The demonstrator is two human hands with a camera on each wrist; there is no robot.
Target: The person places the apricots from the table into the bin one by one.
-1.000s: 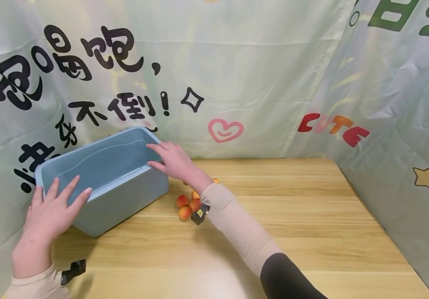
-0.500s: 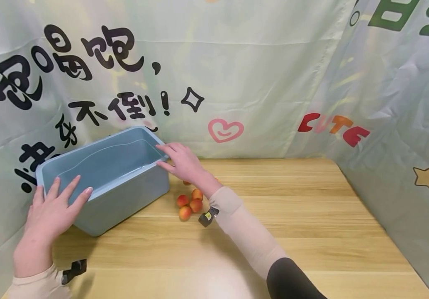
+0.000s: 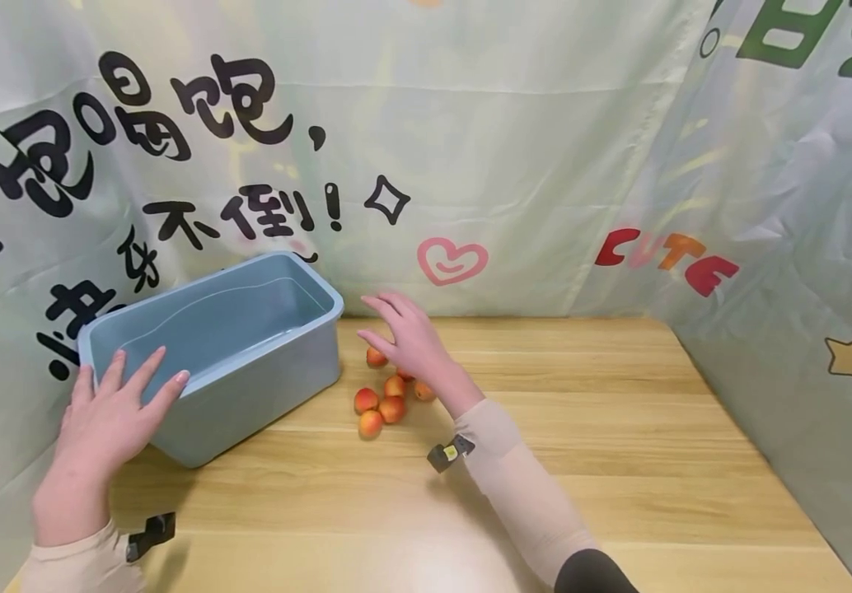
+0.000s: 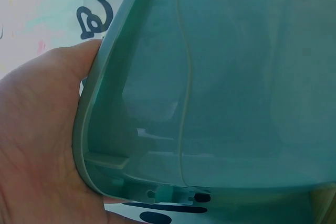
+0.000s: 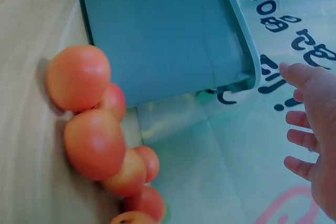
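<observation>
A blue rectangular plastic bin [image 3: 263, 395] stands upright and slantwise on the left of the table. My left hand [image 3: 103, 428] touches its near left corner, fingers spread and fairly straight. The left wrist view has this hand [image 4: 42, 129] along the outside of the rim [image 4: 80, 124], and the bin's inside shows no contents there. Off the bin's right end, my right hand [image 3: 418, 346] hovers with loosely bent fingers and nothing in them. Several orange-red round fruits [image 3: 392, 409], like apricots, lie below it; the right wrist view shows them close [image 5: 94, 142].
The wooden table [image 3: 619, 445] extends to the right of the fruits. Printed pale cloth [image 3: 515, 165] hangs behind the table and along its sides. The bin's back edge is close to the cloth.
My right hand has left the bin's right rim and moved right, over the fruits, uncovering more of them. The left hand stays at its corner. The head view has shifted slightly.
</observation>
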